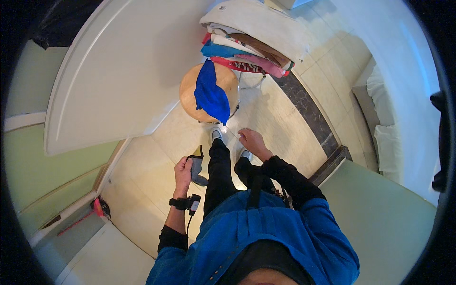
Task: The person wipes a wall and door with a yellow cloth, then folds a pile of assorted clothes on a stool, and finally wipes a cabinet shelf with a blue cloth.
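My left hand (183, 174) grips a small grey cloth item with dark edging and a yellowish part (197, 167), possibly a sock; it hangs over the floor to the left of my legs. My right hand (252, 140) is above my right shoe, fingers curled, with no object visible in it. Beyond my feet is a round wooden stool (188, 94) with a crumpled blue cloth (212, 92) draped over its seat and front rim. Behind the stool and to its right rises a stack of folded clothes (249, 35), white on top, with brown, blue, pink and red layers below.
A large white panel (117, 78) borders the stool's left. A dark stone threshold strip (306, 103) crosses the tiled floor (142, 178) at right. Farther right stands a low piece of furniture with white fabric (386, 142). A red-handled item (98, 206) lies near the left wall.
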`<state>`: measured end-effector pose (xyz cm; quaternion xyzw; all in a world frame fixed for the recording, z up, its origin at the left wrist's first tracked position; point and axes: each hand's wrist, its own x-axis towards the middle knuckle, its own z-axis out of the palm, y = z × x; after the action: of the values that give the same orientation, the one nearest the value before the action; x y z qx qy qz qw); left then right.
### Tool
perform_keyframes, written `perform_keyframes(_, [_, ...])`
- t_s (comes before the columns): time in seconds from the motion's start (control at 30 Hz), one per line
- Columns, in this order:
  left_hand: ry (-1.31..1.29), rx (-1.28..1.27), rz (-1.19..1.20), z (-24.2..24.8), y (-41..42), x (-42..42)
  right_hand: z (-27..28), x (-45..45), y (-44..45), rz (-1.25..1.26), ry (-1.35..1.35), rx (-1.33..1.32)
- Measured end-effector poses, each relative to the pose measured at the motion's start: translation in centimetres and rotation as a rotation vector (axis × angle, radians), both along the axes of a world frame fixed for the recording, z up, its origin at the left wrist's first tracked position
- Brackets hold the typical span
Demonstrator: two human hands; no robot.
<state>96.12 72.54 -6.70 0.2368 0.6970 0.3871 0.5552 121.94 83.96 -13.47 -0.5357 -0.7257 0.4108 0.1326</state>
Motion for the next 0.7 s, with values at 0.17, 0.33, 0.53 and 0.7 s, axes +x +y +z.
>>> perform_keyframes(0.17, [0.025, -0.021, -0.012, -0.8, 1.6, -1.9, -2.3, -5.0, 4.3, 0.054, -0.104, 0.140])
perform_keyframes(0.33, [0.037, -0.016, 0.037, -1.6, 2.0, -4.9, -4.6, -10.3, 7.4, 0.113, -0.289, 0.324])
perform_keyframes(0.53, [0.149, -0.200, 0.057, -1.7, 3.5, -6.7, -9.2, -9.2, 8.9, -0.092, -0.287, 0.109])
perform_keyframes(0.7, [0.119, -0.095, 0.077, -1.6, 5.8, -6.4, -4.1, -6.9, 10.8, -0.490, 0.536, -0.420])
